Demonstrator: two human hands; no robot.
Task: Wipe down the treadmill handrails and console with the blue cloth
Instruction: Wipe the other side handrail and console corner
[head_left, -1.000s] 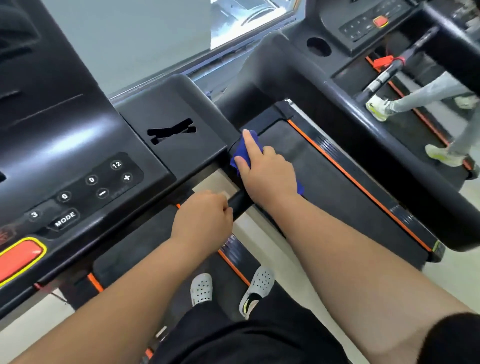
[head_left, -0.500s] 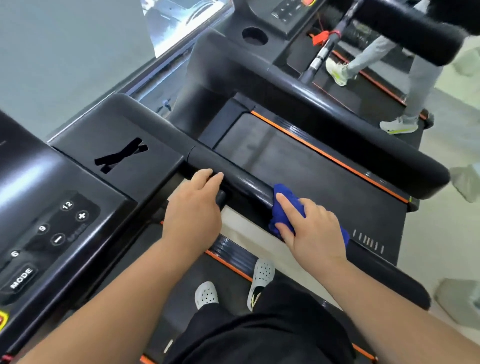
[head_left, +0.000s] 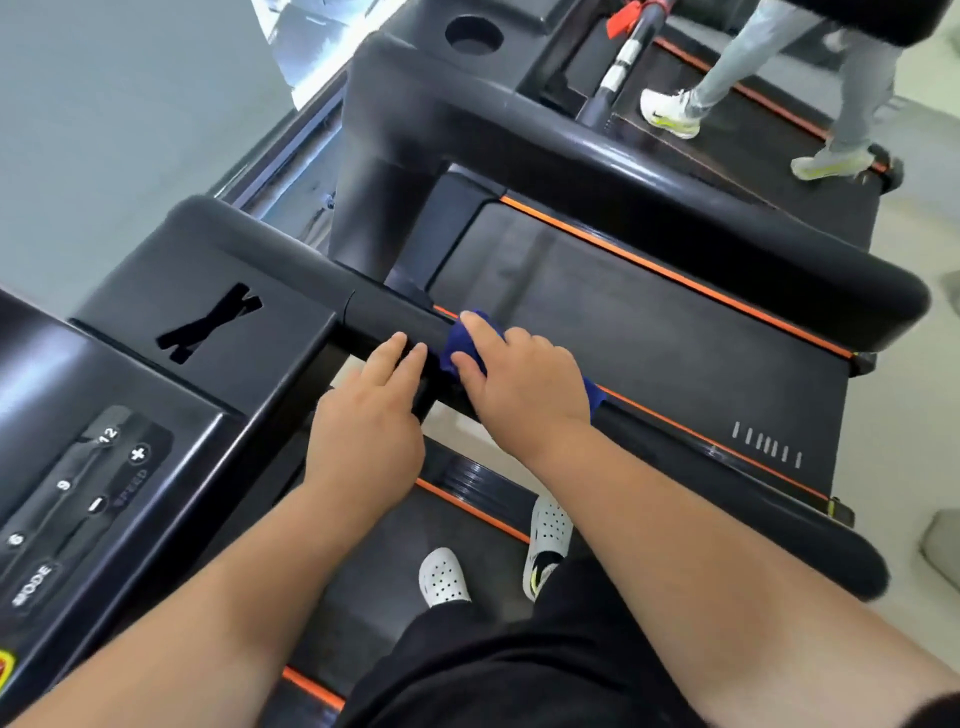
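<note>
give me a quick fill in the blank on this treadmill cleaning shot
1. The right hand holds a cloth coloured ____ on the handrail.
2. The left hand rests on that handrail on the cloth's ____ side.
3. The stripes along the treadmill belt are ____.
4. On the console, the + button sits beside the number ____.

Missing words: blue; left; orange; 12

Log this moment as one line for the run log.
step: handrail wipe | right hand: grips blue cloth around handrail | left hand: fingers rest on handrail beside cloth | console: no hand on it
</note>
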